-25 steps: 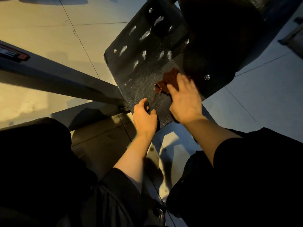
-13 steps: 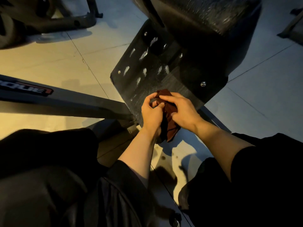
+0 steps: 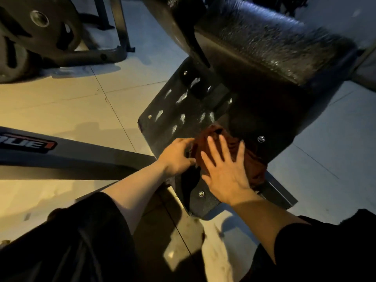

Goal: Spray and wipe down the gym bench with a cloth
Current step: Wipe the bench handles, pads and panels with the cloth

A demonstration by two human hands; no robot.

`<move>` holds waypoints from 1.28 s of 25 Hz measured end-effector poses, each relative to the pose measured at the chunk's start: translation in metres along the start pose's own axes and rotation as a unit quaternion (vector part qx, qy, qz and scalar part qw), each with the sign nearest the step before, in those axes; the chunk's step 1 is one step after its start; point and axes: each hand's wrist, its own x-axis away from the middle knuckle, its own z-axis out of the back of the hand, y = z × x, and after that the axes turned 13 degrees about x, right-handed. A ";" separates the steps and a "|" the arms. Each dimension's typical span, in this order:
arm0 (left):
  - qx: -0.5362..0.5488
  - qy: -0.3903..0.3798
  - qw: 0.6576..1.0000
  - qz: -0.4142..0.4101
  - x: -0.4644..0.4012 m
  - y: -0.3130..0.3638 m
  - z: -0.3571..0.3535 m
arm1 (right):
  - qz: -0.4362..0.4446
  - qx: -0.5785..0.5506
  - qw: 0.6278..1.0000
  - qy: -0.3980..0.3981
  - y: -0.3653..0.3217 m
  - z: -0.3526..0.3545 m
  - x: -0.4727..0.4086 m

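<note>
Cloth, dark reddish-brown, lies bunched on the bench's black textured plate, near its lower right edge, under the padded seat. I see the right hand flat on top of it, fingers straight and spread, palm down, pressing rather than gripping. I read that as pinning the cloth so it can be pushed across the plate as a pad. The left hand sits just beside it at the cloth's left edge, fingers curled in; it looks like it pinches a fold there, but shadow hides the fingertips and I can't confirm. The hands are close together, nearly touching, both at the cloth.

White smears dot the upper part of the plate, well apart from the cloth. My guess: spray residue not yet wiped, so the job on this plate is partway, the lower section covered first because it is nearest. The seat pad glistens along its top edge, possibly wet.

No spray bottle in view. Around the bench: tiled floor, a dark frame bar with a red-and-white logo at left, weight plates on a stand upper left.

Next move, I judge, needs a sweep up toward the smears, working around the bolts.
</note>
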 end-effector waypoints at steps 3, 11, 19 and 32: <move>-0.072 -0.051 0.995 -0.034 -0.023 0.000 -0.012 | 0.031 0.035 0.998 0.032 0.007 -0.011 -0.014; -0.040 0.039 0.995 -0.078 -0.075 0.006 0.026 | -0.171 0.010 0.984 0.042 0.061 0.013 -0.091; -0.087 0.005 0.994 -0.071 -0.071 -0.041 0.016 | 0.092 0.008 0.993 0.078 -0.006 0.003 -0.074; -0.048 0.045 0.997 -0.036 -0.078 -0.055 0.006 | 0.031 -0.020 0.998 0.044 -0.020 0.010 -0.081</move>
